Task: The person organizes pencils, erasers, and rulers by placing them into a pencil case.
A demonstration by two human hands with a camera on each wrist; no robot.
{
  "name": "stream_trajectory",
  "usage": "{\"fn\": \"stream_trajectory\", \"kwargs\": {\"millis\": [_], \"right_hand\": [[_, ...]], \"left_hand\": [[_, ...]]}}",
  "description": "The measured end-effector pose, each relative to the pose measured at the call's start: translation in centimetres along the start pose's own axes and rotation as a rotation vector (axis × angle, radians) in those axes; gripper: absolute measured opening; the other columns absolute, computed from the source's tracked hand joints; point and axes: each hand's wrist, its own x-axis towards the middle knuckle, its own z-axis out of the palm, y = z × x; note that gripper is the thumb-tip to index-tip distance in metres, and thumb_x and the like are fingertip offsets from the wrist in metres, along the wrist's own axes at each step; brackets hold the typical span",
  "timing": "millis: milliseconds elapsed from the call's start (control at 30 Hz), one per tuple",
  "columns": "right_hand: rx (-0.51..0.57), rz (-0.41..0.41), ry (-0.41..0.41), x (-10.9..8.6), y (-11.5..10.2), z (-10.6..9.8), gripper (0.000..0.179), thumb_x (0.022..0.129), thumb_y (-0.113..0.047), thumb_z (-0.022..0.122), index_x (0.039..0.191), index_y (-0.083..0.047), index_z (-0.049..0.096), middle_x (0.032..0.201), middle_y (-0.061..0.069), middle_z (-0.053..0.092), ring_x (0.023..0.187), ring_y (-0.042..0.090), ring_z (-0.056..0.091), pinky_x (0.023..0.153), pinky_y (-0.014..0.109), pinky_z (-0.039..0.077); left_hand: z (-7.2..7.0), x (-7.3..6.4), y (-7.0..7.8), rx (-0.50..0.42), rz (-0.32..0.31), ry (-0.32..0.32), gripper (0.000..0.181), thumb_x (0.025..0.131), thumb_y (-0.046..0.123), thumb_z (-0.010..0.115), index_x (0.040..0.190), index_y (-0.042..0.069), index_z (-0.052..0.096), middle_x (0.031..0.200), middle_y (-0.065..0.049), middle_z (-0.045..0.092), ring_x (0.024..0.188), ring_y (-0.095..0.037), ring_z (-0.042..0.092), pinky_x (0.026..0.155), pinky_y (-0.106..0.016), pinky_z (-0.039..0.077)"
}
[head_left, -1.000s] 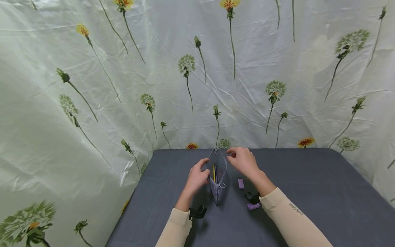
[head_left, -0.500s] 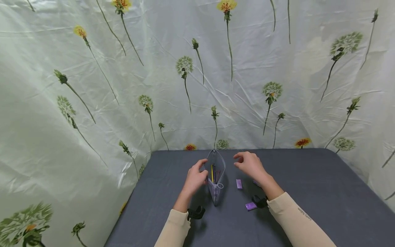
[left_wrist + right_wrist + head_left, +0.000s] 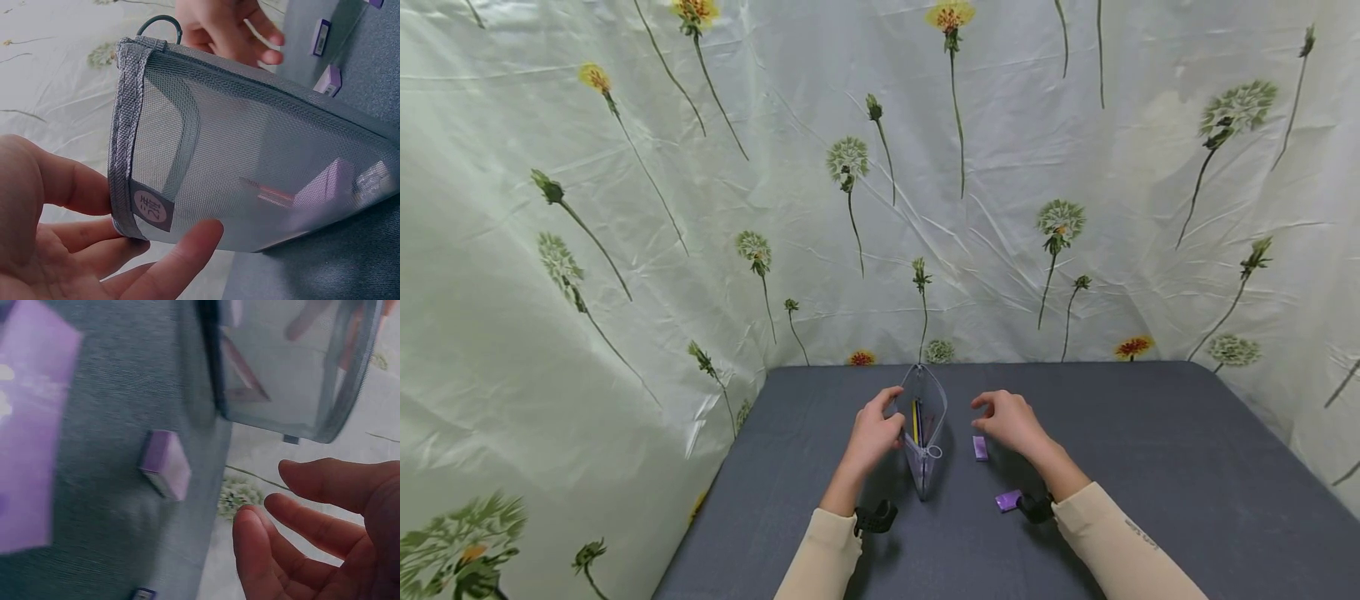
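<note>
Head view shows, as the largest thing, a flowered cloth [image 3: 715, 208] at 12 o'clock, behind the dark worktop [image 3: 1187, 467]. On this worktop stands the pouch [image 3: 919, 471], with its mouth upward and spread. The left hand [image 3: 872, 433] is at its 9 o'clock side, with fingers pinching the rim. This support seems important, because the thin wall could fold inward; the hold should be steady but gentle.

The right hand [image 3: 1011, 421] is at 3 o'clock from the pouch and holds nothing. Its fingers are curved, and between thumb and fingertips there is a narrow gap. I judge the step in hand to be its reach for a box. The far box [image 3: 980, 449] lies near the pouch at 3 o'clock, the near box [image 3: 1007, 501] at 4 o'clock. A third box [image 3: 320, 37] shows in the left wrist view; from the head it is hidden.

For a good grasp, the gap should first exceed the width of the box, then the fingers should press evenly on two opposite sides. Any lift should pass well above the rim. Inside leans a yellow pencil [image 3: 916, 421], better not pushed. Smallest is the ring [image 3: 935, 452], at the mouth's 5 o'clock, where a finger could catch.
</note>
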Motion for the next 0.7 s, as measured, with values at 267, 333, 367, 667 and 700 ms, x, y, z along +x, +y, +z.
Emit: {"fn": "stream_trajectory", "kwargs": {"millis": [267, 333, 367, 667, 700], "right_hand": [[-0.026, 0.029, -0.029, -0.8, 0.6, 1.3, 0.032, 0.082, -0.011, 0.080, 0.112, -0.002, 0.074, 0.085, 0.003, 0.071, 0.070, 0.017, 0.063, 0.061, 0.039, 0.051], [-0.043, 0.030, -0.035, -0.9, 0.7, 1.6, 0.032, 0.081, -0.012, 0.081, 0.111, -0.002, 0.074, 0.085, 0.003, 0.071, 0.070, 0.016, 0.063, 0.063, 0.040, 0.051], [-0.050, 0.037, -0.043, -0.9, 0.8, 1.8, 0.032, 0.081, -0.013, 0.082, 0.110, -0.003, 0.074, 0.084, 0.003, 0.071, 0.068, 0.017, 0.063, 0.064, 0.040, 0.051], [-0.147, 0.014, -0.047, -0.9, 1.2, 2.9, 0.039, 0.067, -0.018, 0.093, 0.100, -0.008, 0.075, 0.088, 0.006, 0.069, 0.075, 0.023, 0.059, 0.071, 0.046, 0.050], [-0.153, 0.015, -0.049, -0.9, 1.2, 2.9, 0.040, 0.065, -0.018, 0.094, 0.099, -0.008, 0.075, 0.086, 0.006, 0.068, 0.075, 0.023, 0.058, 0.070, 0.045, 0.050]], "left_hand": [[-0.1, 0.0, 0.1, -0.011, -0.008, -0.003, 0.055, 0.091, 0.008, 0.052, 0.145, 0.015, 0.054, 0.152, -0.011, 0.047, 0.045, -0.014, 0.048, 0.057, -0.037, 0.054], [-0.2, 0.0, 0.1, -0.011, -0.009, -0.004, 0.054, 0.091, 0.008, 0.052, 0.145, 0.016, 0.055, 0.152, -0.011, 0.047, 0.046, -0.014, 0.048, 0.057, -0.037, 0.054], [-0.2, 0.0, 0.1, -0.010, -0.010, -0.003, 0.054, 0.092, 0.008, 0.052, 0.145, 0.017, 0.055, 0.152, -0.010, 0.047, 0.046, -0.014, 0.048, 0.058, -0.037, 0.054], [-0.2, -0.1, 0.1, -0.008, -0.011, -0.006, 0.055, 0.092, 0.008, 0.052, 0.146, 0.014, 0.054, 0.152, -0.011, 0.047, 0.044, -0.012, 0.044, 0.062, -0.045, 0.057], [-0.2, -0.1, 0.1, -0.008, -0.010, -0.006, 0.055, 0.091, 0.008, 0.052, 0.146, 0.014, 0.054, 0.152, -0.011, 0.047, 0.044, -0.012, 0.044, 0.062, -0.045, 0.057]]}}
